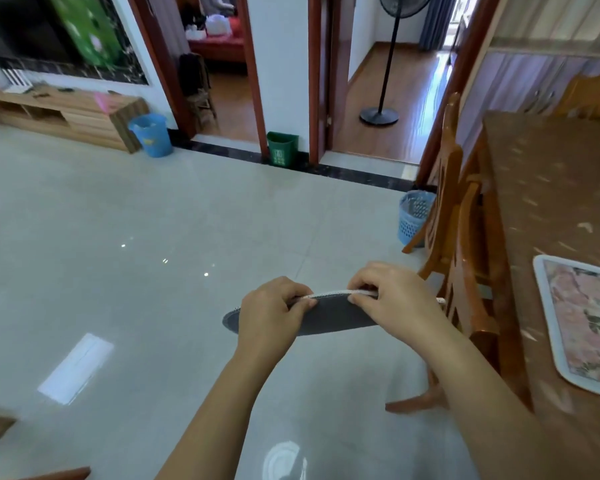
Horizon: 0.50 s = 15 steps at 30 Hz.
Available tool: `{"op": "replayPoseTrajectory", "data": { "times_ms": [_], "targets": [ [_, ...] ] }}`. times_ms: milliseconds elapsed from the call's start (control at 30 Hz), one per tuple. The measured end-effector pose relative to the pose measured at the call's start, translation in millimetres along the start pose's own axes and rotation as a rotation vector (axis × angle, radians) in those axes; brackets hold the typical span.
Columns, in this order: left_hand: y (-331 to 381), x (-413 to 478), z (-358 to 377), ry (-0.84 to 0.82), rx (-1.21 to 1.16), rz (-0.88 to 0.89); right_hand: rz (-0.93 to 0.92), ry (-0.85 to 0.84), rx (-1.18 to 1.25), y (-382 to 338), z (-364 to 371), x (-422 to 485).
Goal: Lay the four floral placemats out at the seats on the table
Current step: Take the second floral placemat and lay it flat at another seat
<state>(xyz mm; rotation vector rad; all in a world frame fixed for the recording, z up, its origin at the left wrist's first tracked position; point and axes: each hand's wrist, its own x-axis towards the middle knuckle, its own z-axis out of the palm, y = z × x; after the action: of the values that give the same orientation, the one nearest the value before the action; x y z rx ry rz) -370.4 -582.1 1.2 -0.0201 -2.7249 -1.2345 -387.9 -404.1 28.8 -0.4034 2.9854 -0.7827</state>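
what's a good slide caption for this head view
Left hand and right hand pinch a grey-backed placemat over the floor beside the table, where one floral placemat already lies.

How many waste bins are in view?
3: a blue bin beside the TV cabinet, a green bin between the doorways, a blue mesh bin by the chair. Others may be hidden.
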Motion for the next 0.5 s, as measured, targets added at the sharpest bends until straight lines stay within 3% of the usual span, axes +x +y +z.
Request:
{"op": "replayPoseTrajectory", "data": {
  "times_ms": [500],
  "targets": [
    [-51.4,249.1,11.0,-0.156,0.001,0.114,0.152,0.093,-0.021,29.8,11.0,219.5]
  ]
}}
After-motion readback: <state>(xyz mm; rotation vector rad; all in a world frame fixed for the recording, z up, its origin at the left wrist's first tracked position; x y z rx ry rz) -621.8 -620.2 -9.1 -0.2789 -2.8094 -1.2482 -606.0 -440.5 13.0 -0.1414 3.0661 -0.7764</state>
